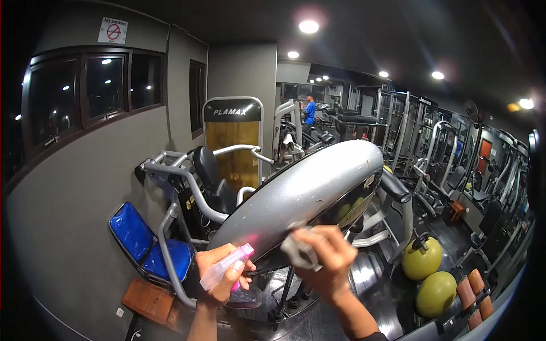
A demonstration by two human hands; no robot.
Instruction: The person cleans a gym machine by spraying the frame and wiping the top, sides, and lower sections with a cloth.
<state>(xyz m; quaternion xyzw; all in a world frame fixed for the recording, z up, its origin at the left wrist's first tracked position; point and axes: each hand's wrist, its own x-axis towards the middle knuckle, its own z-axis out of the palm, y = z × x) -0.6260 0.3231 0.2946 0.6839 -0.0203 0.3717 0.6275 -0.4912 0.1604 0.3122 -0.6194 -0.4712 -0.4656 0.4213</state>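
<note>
- The curved grey metal machine cover (pixel 301 193) slopes across the middle of the view, above the gym floor.
- The right hand (pixel 324 258) is closed on a crumpled grey cloth (pixel 298 250) pressed against the cover's lower edge.
- The left hand (pixel 219 275) is wrapped around a clear spray bottle with a pink nozzle (pixel 227 267), aimed at the cover.
- Wiping well likely means following the curve with firm, overlapping strokes.
- A blue padded seat (pixel 145 241) sits lower left.

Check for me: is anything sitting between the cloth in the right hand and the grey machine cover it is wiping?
Nothing visible does. The right hand presses the cloth against the lower edge of the grey machine cover. The left hand holds the spray bottle off to the side, clear of the cloth.
</note>
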